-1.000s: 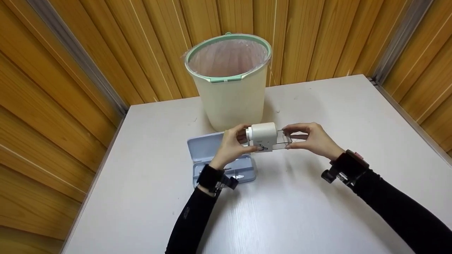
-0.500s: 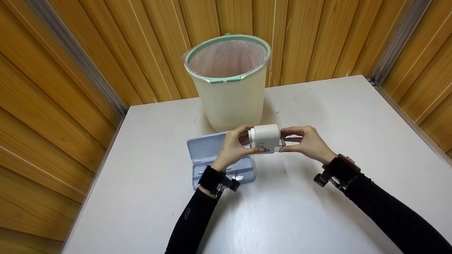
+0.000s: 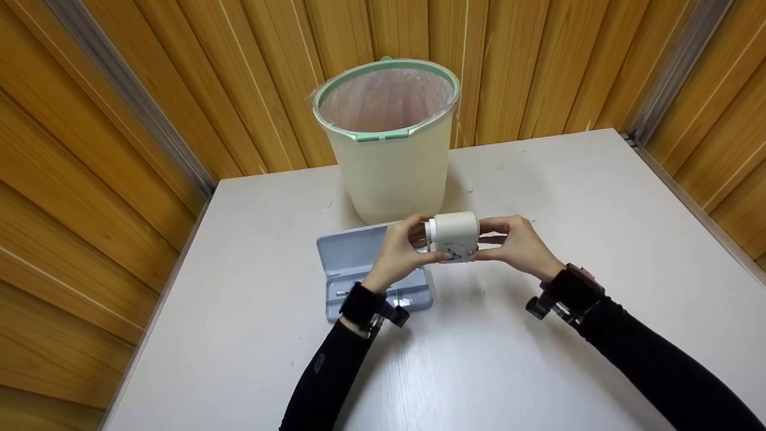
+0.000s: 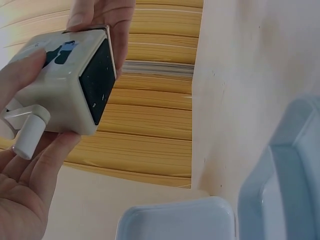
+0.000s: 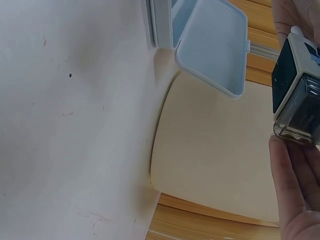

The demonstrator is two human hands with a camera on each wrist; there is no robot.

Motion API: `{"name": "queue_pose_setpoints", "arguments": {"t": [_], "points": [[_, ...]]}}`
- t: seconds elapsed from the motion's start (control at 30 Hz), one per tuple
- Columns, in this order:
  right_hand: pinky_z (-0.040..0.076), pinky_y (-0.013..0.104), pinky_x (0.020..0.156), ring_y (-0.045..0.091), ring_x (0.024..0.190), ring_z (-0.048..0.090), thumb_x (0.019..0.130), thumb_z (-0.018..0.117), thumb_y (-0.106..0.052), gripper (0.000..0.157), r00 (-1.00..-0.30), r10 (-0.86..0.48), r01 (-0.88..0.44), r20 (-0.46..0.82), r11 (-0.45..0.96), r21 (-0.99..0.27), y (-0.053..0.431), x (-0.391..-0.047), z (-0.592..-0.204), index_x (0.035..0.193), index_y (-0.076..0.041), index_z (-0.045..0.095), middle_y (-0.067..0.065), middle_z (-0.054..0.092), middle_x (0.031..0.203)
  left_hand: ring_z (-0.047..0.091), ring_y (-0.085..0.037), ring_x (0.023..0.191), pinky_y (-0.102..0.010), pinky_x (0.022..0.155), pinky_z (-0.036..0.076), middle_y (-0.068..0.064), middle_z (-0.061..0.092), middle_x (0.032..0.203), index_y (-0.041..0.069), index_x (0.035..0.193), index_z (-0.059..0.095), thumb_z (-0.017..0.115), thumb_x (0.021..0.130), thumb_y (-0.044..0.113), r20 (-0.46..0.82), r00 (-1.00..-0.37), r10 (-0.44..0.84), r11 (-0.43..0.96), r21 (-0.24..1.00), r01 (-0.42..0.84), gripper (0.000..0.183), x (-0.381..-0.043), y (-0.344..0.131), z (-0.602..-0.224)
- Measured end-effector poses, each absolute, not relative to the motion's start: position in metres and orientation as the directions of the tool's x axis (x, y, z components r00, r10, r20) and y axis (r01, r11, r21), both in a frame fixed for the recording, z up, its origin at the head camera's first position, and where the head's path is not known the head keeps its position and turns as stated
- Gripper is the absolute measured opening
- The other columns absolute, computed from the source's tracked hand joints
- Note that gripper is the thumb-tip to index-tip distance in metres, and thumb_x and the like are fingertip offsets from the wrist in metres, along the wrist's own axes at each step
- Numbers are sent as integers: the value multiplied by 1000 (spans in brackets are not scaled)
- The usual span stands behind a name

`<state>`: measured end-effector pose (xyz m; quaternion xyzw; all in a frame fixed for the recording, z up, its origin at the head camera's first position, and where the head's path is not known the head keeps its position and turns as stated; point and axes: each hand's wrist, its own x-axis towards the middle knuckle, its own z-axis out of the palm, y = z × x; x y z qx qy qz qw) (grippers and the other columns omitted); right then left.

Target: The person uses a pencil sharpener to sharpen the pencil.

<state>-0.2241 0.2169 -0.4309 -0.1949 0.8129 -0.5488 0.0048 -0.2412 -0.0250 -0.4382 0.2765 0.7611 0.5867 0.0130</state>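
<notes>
Above the table, both hands hold a cream crank pencil sharpener [image 3: 456, 230] on its side. The left hand [image 3: 400, 251] grips its body at the crank end, thumb on the printed face. A white crank handle [image 4: 31, 136] sticks out near that palm, and the dark base [image 4: 98, 80] faces the left wrist camera. At the other end, the right hand [image 3: 519, 244] has thumb and fingers on the end with the clear shavings drawer [image 5: 300, 112]. In the head view the drawer is hidden within the body and behind the fingers.
A pale blue pencil case [image 3: 353, 245] lies open beneath the left hand, with a few small items in its compartments. Behind it stands a cream bin [image 3: 395, 173] with a green rim and plastic liner. Wooden panels [image 3: 526, 72] border the white table [image 3: 239, 263].
The right hand has moved left, and the clear drawer has slid into the sharpener until it no longer shows in the head view. The sharpener and left hand have shifted slightly right.
</notes>
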Motion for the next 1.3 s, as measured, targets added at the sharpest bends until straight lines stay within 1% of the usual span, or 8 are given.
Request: {"name": "queue_pose_setpoints", "arguments": {"t": [0.2,0.4,0.57,0.7,0.9,1.03,1.17,1.3], "points": [[58,30,87,37,106,69,70,84,1,54,-926,-321,-307,197,338,-890,214,-224,-432,121,7,65,24,68,119,70,-27,108,-24,89,56,-21,69,119,-5,126,57,86,70,2,309,-848,430,134,907,398,63,-241,-24,-440],[56,44,92,38,110,66,72,85,-6,57,-924,-350,-288,154,373,-882,214,-223,-427,124,4,63,21,67,121,70,-26,108,-25,90,56,-21,69,118,-6,127,57,86,70,3,316,-842,438,118,908,402,65,-241,-23,-440],[51,48,100,30,116,59,73,86,-9,67,-911,-384,-300,150,366,-881,214,-222,-419,131,1,54,16,60,128,71,-26,106,-24,89,56,-22,69,117,-6,126,57,86,70,3,324,-832,451,130,898,420,63,-240,-21,-442],[51,44,101,21,113,58,73,85,-8,66,-905,-376,-334,198,342,-879,211,-221,-413,130,0,53,13,60,129,70,-27,107,-23,89,56,-22,69,119,-6,125,57,85,71,3,324,-823,466,145,890,432,62,-241,-19,-444],[55,26,89,15,101,59,76,83,-7,53,-900,-364,-375,240,364,-853,207,-217,-412,124,1,61,14,65,121,70,-28,109,-23,90,55,-22,68,120,-5,124,58,85,71,1,311,-828,466,153,894,422,61,-241,-17,-448],[57,28,88,15,100,60,76,83,-7,49,-906,-347,-368,241,369,-853,209,-217,-415,120,0,64,14,66,119,69,-29,110,-23,91,55,-22,67,121,-5,127,57,85,71,1,301,-829,471,170,891,420,63,-239,-14,-448],[57,32,88,14,102,61,76,83,-8,48,-909,-336,-365,246,362,-858,212,-217,-419,119,0,64,14,66,119,64,-26,120,-29,102,50,-17,64,130,2,133,56,86,73,13,296,-814,500,282,833,476,68,-238,-16,-447],[58,32,87,13,102,62,76,83,-8,47,-909,-325,-373,261,360,-855,218,-219,-426,119,0,64,14,66,118,45,-28,141,-43,117,35,-11,52,148,10,143,51,86,74,27,318,-801,508,411,727,550,80,-237,-24,-440]]}}
